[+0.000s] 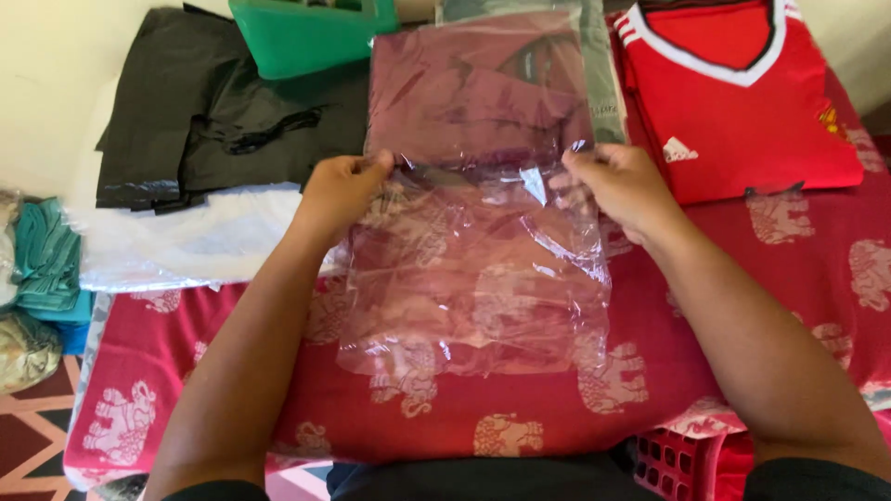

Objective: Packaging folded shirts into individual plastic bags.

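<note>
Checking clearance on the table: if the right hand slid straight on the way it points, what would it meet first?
The right hand points left along the clear bag; it would probably meet the left hand first.

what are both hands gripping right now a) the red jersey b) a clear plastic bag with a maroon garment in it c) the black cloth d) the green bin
b: the left hand and right hand each pinch a side of the clear plastic bag, with the maroon garment inside its upper part.
</note>
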